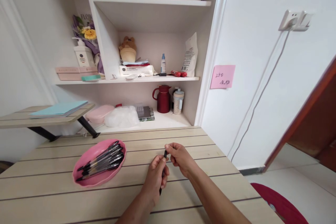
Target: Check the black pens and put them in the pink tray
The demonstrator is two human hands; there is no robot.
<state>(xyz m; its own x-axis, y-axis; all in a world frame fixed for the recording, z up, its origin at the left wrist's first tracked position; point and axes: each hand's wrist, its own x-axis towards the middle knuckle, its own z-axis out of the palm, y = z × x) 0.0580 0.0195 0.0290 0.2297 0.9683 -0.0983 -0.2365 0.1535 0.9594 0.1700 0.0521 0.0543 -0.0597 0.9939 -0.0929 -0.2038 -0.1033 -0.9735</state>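
A slim black pen point(165, 154) stands tilted between my two hands above the striped wooden table. My left hand point(155, 175) is closed around its barrel, and the dark lower end sticks out below the fingers. At the upper end, the thumb and fingers of my right hand point(180, 156) pinch the tip; the fingers hide part of it. To the left of my hands lies a pink oval dish point(88, 154) with a wavy rim. Several black-capped clear pens point(106, 159) are heaped in it, pointing roughly the same way.
A small raised stand point(15, 119) with a light blue folder point(60, 108) is at the left. Behind the table, white shelves point(152, 1) hold a dark red jug point(163, 99), a light cup point(178, 101) and a clear plastic bag point(122, 116). A pink note point(222, 77) sticks to the right wall.
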